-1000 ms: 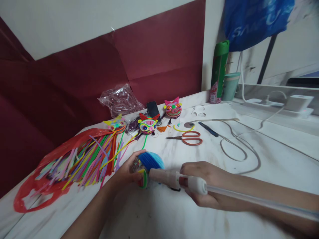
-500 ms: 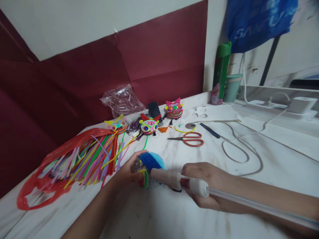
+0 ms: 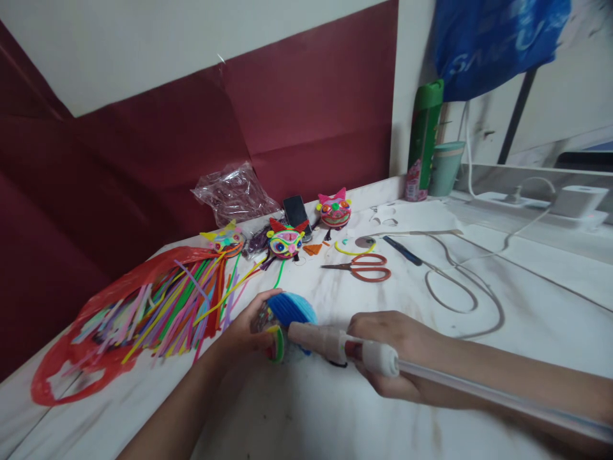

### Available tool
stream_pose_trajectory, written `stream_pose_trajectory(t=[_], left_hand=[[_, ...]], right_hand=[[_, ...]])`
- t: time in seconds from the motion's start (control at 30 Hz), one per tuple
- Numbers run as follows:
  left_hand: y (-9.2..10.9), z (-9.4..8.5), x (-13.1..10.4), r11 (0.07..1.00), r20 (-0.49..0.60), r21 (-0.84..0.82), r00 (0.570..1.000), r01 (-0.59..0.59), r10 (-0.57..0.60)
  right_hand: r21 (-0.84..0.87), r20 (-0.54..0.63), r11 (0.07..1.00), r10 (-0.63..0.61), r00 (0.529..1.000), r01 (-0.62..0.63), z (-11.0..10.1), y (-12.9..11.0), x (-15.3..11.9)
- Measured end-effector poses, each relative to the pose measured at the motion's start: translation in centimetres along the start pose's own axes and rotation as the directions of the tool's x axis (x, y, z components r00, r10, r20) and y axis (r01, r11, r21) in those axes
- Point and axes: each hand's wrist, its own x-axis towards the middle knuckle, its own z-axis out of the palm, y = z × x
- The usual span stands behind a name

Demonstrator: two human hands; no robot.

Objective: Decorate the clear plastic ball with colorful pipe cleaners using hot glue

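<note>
My left hand (image 3: 253,329) is closed around a rounded craft piece covered in rows of blue pipe cleaner (image 3: 293,308), with a green, yellow and red curved strip (image 3: 276,344) by the thumb. My right hand (image 3: 387,351) grips a white hot glue gun (image 3: 318,340), a clear glue stick (image 3: 460,381) running out of its back end. The gun's nozzle points left at the blue piece; whether the tip touches it I cannot tell. Behind the hands lie orange-handled scissors (image 3: 371,268) and a finished animal head with red ears (image 3: 286,239).
Many coloured pipe cleaners (image 3: 167,306) spill from a red plastic bag (image 3: 71,390) at left. Two more animal heads, yellow-eared (image 3: 225,239) and pink-eared (image 3: 335,209), a phone (image 3: 297,214) and clear wrap (image 3: 234,191) stand behind. A blue-handled tool (image 3: 402,250) and white cable (image 3: 500,313) lie right.
Almost nothing differs. Both hands keep their hold, and the glue gun stays at the blue piece with only a very slight shift left.
</note>
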Motion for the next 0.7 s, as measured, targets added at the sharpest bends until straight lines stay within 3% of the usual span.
stream_pose_trajectory(t=[0.23, 0.7], left_hand=[[-0.27, -0.25, 0.05, 1.0, 0.019, -0.025, 1.0, -0.01, 0.01], [-0.53, -0.5, 0.04, 1.0, 0.012, -0.002, 1.0, 0.004, -0.004]], right_hand=[[-0.01, 0.01, 0.999, -0.051, 0.999, 0.051, -0.06, -0.04, 0.13], [0.002, 0.023, 1.0, -0.008, 1.0, 0.008, -0.09, -0.07, 0.06]])
